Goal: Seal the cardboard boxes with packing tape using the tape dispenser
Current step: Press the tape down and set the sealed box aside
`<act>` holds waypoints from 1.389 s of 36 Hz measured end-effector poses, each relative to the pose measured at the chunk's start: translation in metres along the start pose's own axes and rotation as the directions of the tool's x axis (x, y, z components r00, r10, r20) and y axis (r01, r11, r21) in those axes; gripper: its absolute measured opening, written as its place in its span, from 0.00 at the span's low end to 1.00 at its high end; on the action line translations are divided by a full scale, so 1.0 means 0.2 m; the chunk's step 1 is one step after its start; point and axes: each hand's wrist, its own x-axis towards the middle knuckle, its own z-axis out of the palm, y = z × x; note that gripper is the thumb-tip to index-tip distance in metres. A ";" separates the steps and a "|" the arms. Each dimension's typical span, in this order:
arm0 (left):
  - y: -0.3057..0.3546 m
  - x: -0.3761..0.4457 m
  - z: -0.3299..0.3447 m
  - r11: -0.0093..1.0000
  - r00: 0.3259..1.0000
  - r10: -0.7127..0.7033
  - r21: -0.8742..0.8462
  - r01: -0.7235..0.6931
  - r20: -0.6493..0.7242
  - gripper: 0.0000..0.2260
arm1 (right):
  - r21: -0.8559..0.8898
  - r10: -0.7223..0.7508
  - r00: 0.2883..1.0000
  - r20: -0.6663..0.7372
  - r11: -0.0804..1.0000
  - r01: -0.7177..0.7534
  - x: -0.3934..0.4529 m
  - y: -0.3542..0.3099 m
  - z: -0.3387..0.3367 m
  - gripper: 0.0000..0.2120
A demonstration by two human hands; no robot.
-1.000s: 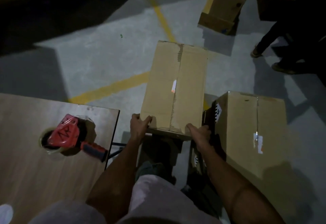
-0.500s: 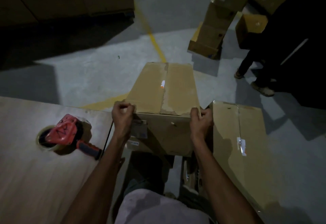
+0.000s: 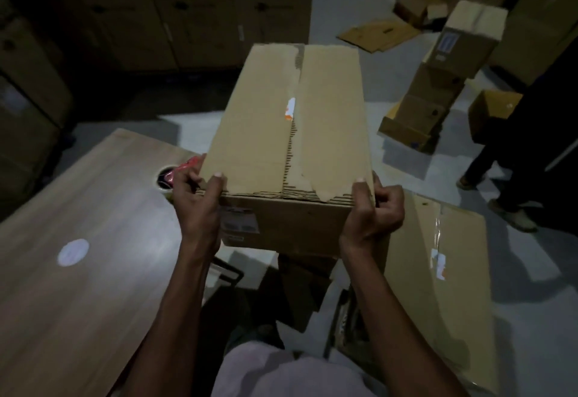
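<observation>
A person's left hand and right hand clamped the near corners of a corrugated cardboard box held at frame centre, its torn seam untaped. Setting it level on the smooth wood-grain table would suit taping; the red tape dispenser peeked out behind the left knuckles.

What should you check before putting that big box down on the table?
1. Left hand gripping the held box at its near corner: ok.
2. Right hand gripping the other near corner: ok.
3. Top flaps closed along the centre seam: ok.
4. Seam taped: not ok, torn cardboard only.
5. Bare space on the table: ok.
6. Tape dispenser clear of the landing spot: not ok, it lies by the box's left corner, partly hidden.
</observation>
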 end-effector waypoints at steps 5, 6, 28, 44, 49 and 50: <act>0.14 -0.15 -0.26 0.990 0.985 0.116 0.100 -0.104 -0.126 0.14 | 0.093 -0.035 0.995 0.094 0.995 0.026 -0.14 -0.15 -0.03 0.16; 0.16 -0.18 -0.31 0.990 0.980 0.123 0.090 -0.110 -0.158 0.15 | 0.118 -0.032 0.993 0.118 0.993 0.018 -0.17 -0.17 -0.03 0.16; 0.18 -0.66 -1.66 0.980 0.697 0.139 0.197 0.004 -0.704 0.19 | -0.009 0.112 0.754 0.647 0.990 -0.139 -1.43 -0.39 0.33 0.13; 0.01 -0.85 -1.28 0.753 0.779 0.143 0.578 0.314 -0.611 0.08 | -0.088 0.180 0.636 0.750 0.981 -0.174 -1.29 0.18 0.32 0.07; 0.00 -0.80 -1.11 0.472 0.813 0.218 0.788 0.396 -0.539 0.05 | -0.124 0.233 0.527 0.817 0.964 -0.234 -1.14 0.25 0.48 0.10; -0.01 -0.77 -1.08 0.398 0.832 0.240 0.833 0.386 -0.500 0.06 | -0.129 0.236 0.508 0.828 0.963 -0.236 -1.11 0.26 0.52 0.12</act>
